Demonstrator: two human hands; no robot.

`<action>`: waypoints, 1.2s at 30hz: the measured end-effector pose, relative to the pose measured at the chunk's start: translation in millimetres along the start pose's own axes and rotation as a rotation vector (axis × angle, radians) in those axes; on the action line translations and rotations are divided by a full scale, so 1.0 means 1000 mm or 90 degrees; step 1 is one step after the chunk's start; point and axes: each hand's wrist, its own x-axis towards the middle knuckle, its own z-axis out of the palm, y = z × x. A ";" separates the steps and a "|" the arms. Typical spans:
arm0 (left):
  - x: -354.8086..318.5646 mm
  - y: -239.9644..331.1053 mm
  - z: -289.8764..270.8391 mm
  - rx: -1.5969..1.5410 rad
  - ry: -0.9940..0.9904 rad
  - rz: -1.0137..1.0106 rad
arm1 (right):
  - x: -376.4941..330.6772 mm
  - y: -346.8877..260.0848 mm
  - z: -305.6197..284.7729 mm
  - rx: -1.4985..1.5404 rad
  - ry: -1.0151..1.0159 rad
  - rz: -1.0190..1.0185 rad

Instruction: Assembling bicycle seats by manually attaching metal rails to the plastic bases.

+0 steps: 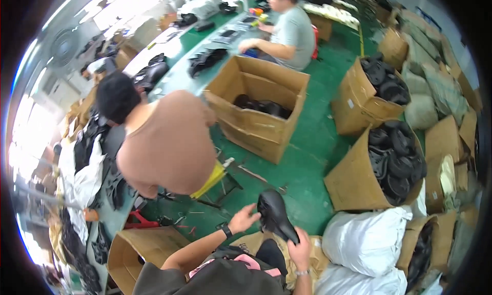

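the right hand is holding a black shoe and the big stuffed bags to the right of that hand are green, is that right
No, the colour is wrong: the head view shows the big stuffed bags are white, not green. The right hand does hold a black shoe, with the bags to that hand's right.

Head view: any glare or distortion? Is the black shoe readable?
Head view: upper-left window blown out; head view: fisheye bends edges near the rim, corners black; head view: black shoe in the right hand outlines clearly, surface detail largely lost.
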 end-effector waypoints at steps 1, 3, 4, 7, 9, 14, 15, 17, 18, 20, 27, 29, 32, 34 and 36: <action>0.030 0.023 0.003 0.023 0.030 0.013 | 0.034 0.002 -0.005 -0.079 0.041 -0.071; 0.078 0.047 0.012 -0.043 0.061 0.068 | 0.104 -0.033 -0.026 -0.167 0.024 -0.127; 0.103 0.054 0.013 -0.130 0.072 0.117 | 0.133 -0.048 -0.036 -0.190 0.011 -0.134; 0.143 0.170 0.019 -0.467 -0.019 0.006 | 0.212 -0.052 -0.054 -0.230 0.041 -0.176; 0.178 0.207 0.025 -0.559 -0.021 -0.008 | 0.252 -0.044 -0.063 -0.252 0.068 -0.217; 0.271 0.289 0.015 -0.702 -0.045 -0.038 | 0.364 -0.020 -0.085 -0.246 0.110 -0.226; 0.295 0.303 0.013 -0.630 -0.074 0.021 | 0.386 -0.010 -0.089 -0.246 0.098 -0.209; 0.355 0.315 0.026 -0.585 -0.136 0.124 | 0.434 0.007 -0.101 -0.247 0.065 -0.180; 0.379 0.325 0.033 -0.593 -0.143 0.093 | 0.456 0.021 -0.104 -0.269 0.051 -0.166; 0.433 0.336 0.048 -0.665 -0.150 0.000 | 0.503 0.032 -0.106 -0.323 0.033 -0.170; 0.618 0.456 0.050 -0.660 -0.186 -0.240 | 0.701 0.016 -0.153 -0.480 0.008 -0.219; 0.672 0.483 0.041 -0.697 -0.136 -0.194 | 0.760 0.042 -0.148 -0.405 0.021 -0.182; 0.757 0.510 0.021 -0.727 -0.062 -0.139 | 0.856 0.071 -0.144 -0.357 0.005 -0.245; 0.822 0.535 0.000 -0.697 0.006 -0.140 | 0.940 0.081 -0.144 -0.323 -0.016 -0.299; 0.883 0.555 -0.012 -0.683 0.067 -0.114 | 1.018 0.093 -0.146 -0.291 -0.043 -0.323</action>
